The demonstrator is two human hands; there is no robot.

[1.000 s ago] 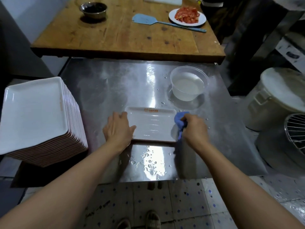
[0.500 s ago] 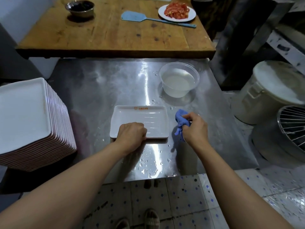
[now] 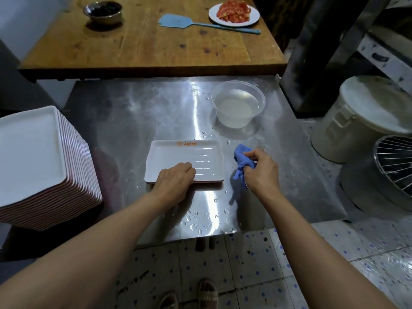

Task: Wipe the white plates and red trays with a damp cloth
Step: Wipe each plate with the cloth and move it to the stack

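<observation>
A white rectangular plate (image 3: 187, 157) with a red underside and an orange logo lies flat on the wet steel table (image 3: 142, 121). My left hand (image 3: 175, 180) grips the plate's near edge, fingers curled over the rim. My right hand (image 3: 260, 171) holds a bunched blue cloth (image 3: 242, 160) just right of the plate, off its surface. A tall stack of white plates with red edges (image 3: 42, 161) stands at the left.
A clear plastic tub of water (image 3: 238, 103) sits behind the plate on the right. Behind it is a wooden table (image 3: 142, 45) with a metal bowl (image 3: 102, 11), a blue spatula (image 3: 178, 21) and a plate of red food (image 3: 234, 13). A white lidded bucket (image 3: 361, 117) and wire rack (image 3: 394, 163) stand right.
My left hand shifted from the plate's left side to its near edge. My right hand lifted the cloth off the plate's right edge and drew it away to the right.
</observation>
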